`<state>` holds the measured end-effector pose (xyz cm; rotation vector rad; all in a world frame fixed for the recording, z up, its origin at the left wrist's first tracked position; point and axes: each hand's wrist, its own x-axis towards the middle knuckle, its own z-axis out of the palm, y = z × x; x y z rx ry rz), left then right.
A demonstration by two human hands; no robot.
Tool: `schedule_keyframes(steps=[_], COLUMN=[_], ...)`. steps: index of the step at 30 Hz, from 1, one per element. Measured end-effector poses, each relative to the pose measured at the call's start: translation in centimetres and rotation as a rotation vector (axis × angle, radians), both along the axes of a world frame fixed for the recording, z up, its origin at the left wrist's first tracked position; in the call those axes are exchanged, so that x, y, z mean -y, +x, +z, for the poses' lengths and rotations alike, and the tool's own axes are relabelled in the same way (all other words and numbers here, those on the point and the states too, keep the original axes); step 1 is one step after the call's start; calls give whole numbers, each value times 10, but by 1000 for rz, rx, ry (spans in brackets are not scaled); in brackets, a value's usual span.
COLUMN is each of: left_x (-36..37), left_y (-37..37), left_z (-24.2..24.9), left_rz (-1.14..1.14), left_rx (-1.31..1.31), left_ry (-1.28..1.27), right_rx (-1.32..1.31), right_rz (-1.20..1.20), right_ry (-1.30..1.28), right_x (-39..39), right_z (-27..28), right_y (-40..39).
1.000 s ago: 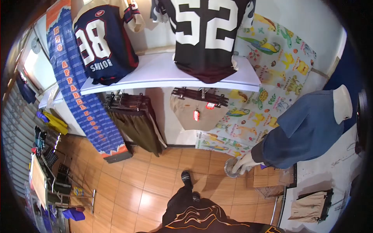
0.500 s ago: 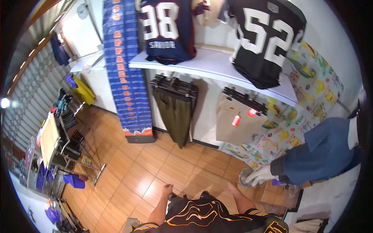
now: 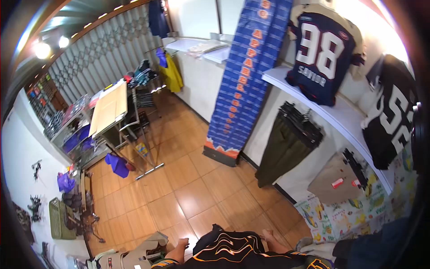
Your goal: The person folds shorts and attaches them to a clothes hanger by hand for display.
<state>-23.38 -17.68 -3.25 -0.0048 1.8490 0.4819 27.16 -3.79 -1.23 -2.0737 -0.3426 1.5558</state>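
Observation:
My left hand (image 3: 182, 243) hangs low at my left side, its fingers loosely curled with nothing visible in them. Near it, beige garments (image 3: 150, 245) show at the bottom edge. My right hand (image 3: 268, 235) hangs at my other side, small and partly cut by my shirt; its fingers look loosely stretched and I see nothing held. Between the hands is the front of my black shirt (image 3: 233, 245) with gold and white lines. Neither hand touches any goods that I can see.
A folding table (image 3: 112, 105) with a tan top stands left on the tiled floor (image 3: 172, 204). Ahead rises a blue banner pillar (image 3: 246, 85). Right, a white shelf (image 3: 322, 110) carries a 98 jersey (image 3: 318, 58), above hanging olive trousers (image 3: 286, 143). A green crate (image 3: 62, 219) is far left.
My view has swung left: the banner, jerseys and trousers now sit farther right, and more of the table and left wall shows. Both hands stay low at my sides and appear lower in view.

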Motion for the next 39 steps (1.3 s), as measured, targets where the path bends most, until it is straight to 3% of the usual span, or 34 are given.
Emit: schedule_keyframes(steps=[1,3,6,13,15,19,24,25,27,30,35,39], left_x=[9,20,15,-90,-128,-190,-244,-243,-261,-269,-269,-309], left_y=[-5,-19,-26,-29,-39,-85,-132,-149,-148,-154,-191,-278], left_z=[5,21,27,32,36,28,48,27,51,53,-5,-19], left_rz=[142,212,303,375,359,315,318,338,476,502,301,200], left_rx=[-84,-105,-112,-2,14,139,131,179,16,8,57,86], left_ry=[-95,-121,-73,215,270,337,297,362,223,186,130,220], right_rx=[-3,147,152,154,29,-42,-73,-71,-128,-273,-414,-416], right_rz=[25,321,440,635,356,477,559,611,684,741,759,748], right_ry=[-5,-203,-228,-358,-293,-213,109,162,247,328,582,753], right_x=[-3,-17,-42,-142,-183,-265,-366,-385,-417,-460,-525,-573], right_z=[12,35,43,22,-9,-4,5,21,57,113,197,251], right_y=[-13,-36,-64,-126,-148,-206,-305,-328,-370,-428,-513,-560])
